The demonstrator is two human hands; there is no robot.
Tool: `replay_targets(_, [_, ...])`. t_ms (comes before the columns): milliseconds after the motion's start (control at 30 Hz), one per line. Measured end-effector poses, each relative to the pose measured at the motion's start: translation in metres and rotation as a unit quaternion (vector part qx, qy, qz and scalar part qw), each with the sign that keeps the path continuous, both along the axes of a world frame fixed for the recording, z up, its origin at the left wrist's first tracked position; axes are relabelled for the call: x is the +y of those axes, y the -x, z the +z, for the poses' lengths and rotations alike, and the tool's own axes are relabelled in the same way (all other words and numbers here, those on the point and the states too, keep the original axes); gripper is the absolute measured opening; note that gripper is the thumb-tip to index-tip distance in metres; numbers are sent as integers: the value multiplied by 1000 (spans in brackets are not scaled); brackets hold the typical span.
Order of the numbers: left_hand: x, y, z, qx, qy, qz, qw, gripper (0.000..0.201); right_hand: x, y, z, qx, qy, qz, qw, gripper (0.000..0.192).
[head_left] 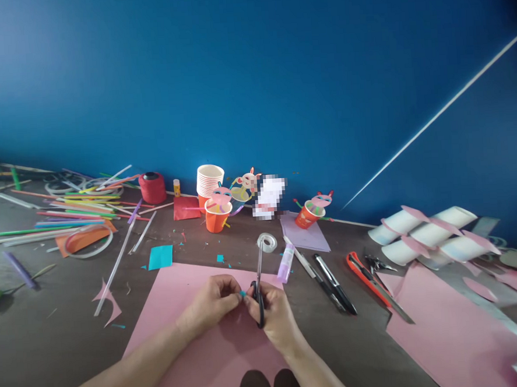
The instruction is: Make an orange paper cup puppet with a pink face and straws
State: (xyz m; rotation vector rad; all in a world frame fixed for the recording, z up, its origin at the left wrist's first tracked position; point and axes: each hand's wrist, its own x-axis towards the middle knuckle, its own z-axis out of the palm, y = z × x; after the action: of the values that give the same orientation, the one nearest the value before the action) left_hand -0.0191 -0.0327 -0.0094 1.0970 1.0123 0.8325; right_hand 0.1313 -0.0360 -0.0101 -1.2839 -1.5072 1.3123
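My left hand [215, 301] is closed in a pinch on a tiny piece of blue paper [243, 294]. My right hand [278, 318] has its fingers through the black handles of a pair of scissors [260, 304], whose blades point up and away. The right thumb and fingertip also meet at the blue piece, next to the left fingertips. Both hands are above a large pink sheet of paper [171, 295] on the dark table. Beyond them lie a roll of clear tape [267, 243], a purple glue stick [287, 263] and a blue paper square [161, 257].
Decorated paper cups [217, 220] and a cup stack [210, 179] stand by the blue wall. Colored straws [80, 213] crowd the left. Pens [334, 282], an orange utility knife [369, 280], more pink paper [437, 323] and white rolls [418, 233] lie to the right.
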Motion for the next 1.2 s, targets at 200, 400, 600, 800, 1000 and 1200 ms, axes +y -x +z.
replay_targets(200, [1, 1, -3, -25, 0, 6, 1000, 10, -1, 1, 4, -6, 3, -1, 1000, 16])
replay_targets(400, [1, 1, -4, -27, 3, 12, 1000, 12, -3, 4, 5, -23, -6, -4, 1000, 18])
replay_targets(600, [1, 5, 6, -43, 34, 43, 998, 11, 2, -12, 14, -27, 44, 73, 996, 25])
replay_targets(800, [3, 12, 6, -118, 58, 44, 990, 7, 8, -33, 19, -32, 158, 240, 957, 40])
replay_targets(1000, [4, 14, 2, -157, 63, 34, 985, 6, 4, -33, 22, -41, 163, 242, 956, 41])
replay_targets(1200, [4, 14, 2, -144, 61, 38, 987, 4, 5, -33, 25, -49, 176, 247, 952, 44])
